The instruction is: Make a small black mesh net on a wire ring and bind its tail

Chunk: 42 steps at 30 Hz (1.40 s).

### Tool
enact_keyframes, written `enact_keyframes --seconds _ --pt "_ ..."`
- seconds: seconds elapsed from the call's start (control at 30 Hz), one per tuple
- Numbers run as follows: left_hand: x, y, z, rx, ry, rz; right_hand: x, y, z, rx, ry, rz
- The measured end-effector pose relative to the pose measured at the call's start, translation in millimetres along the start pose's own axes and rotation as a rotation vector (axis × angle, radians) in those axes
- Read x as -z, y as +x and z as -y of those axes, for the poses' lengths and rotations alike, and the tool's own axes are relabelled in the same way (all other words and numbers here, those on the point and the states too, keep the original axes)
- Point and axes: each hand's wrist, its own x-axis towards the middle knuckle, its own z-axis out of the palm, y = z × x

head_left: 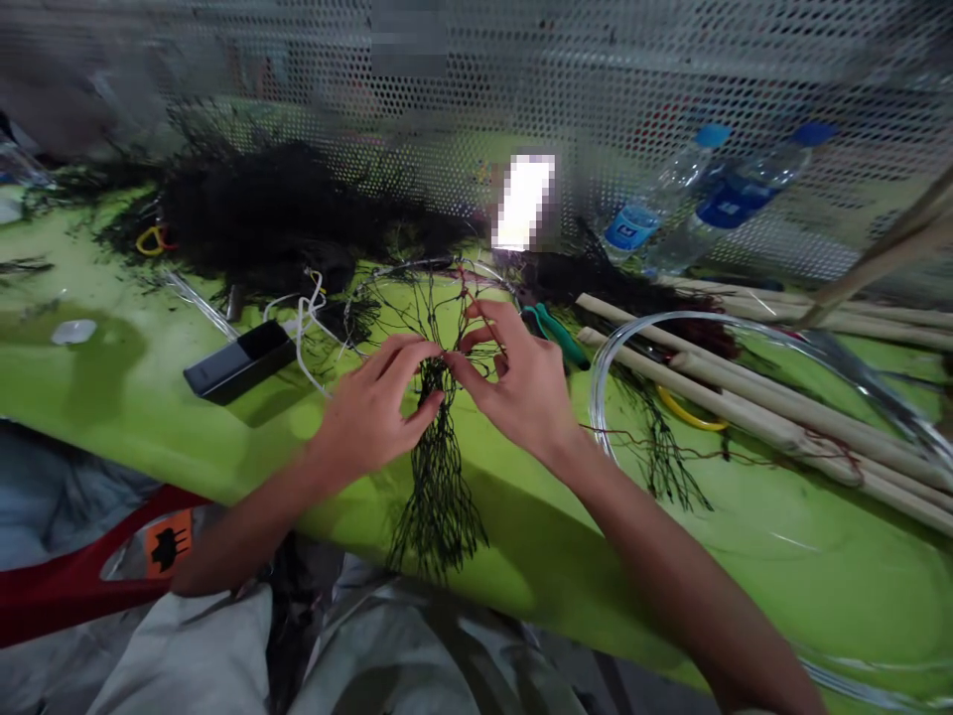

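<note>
While my left hand (376, 402) grips the black netting (441, 477) at its gathered neck, my right hand (513, 382) pinches strands just beside it. The netting lies between my 2 hands, over the green table (45, 367), its upper strands spread toward a wire hoop (406, 265). 2 bottles (632, 223) stand beyond, to the right.

I'm in what looks like a workshop: my smooth green bench (149, 407) carries a dense heap of black stringy netting (268, 209), pale round wooden poles (751, 422), a coil of clear shiny strands (598, 397) and a green-handled hand tool (558, 338), beside a grey perforated metal panel (632, 60).
</note>
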Motion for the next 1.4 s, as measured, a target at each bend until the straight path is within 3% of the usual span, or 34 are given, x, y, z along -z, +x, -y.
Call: enact_keyframes --seconds 0.1,0.27,0.37,0.47,0.53,0.67,0.83,1.0,1.27,1.4 --pt "-2.8 -2.4 0.3 0.123 -0.187 0.063 -4.5 2.5 -6.9 -0.056 0.124 0.010" --pt "5.1 -4.2 12.1 0.239 -0.410 0.033 5.2 11.4 -19.4 -0.077 0.547 0.081" --pt "14.1 -3.8 22.2 0.235 -0.398 0.107 15.4 14.8 -18.9 -0.154 0.747 0.138" --pt "19.9 -0.5 21.9 0.158 -0.213 0.210 20.5 14.4 -13.7 -0.230 0.850 0.163" --pt "20.8 5.9 14.4 0.123 -0.015 0.164 20.6 13.2 -10.7 -0.241 0.869 0.175" --pt "16.2 33.4 -0.8 -0.016 0.192 -0.062 18.3 11.8 -10.7 -0.191 0.869 0.192" --pt "9.9 71.0 2.8 -0.052 0.232 0.102 20.6 12.6 -14.3 -0.171 0.855 0.151" --pt "17.7 84.2 5.0 -0.048 0.249 0.216 27.3 14.6 -12.9 -0.156 0.853 0.107" --pt "34.9 86.3 -4.1 -0.190 0.388 0.188 36.4 16.4 -8.5 -0.136 0.824 0.116" --pt "39.8 86.6 -14.6 -0.291 0.411 0.229 37.7 16.1 -7.6 -0.086 0.841 0.128"
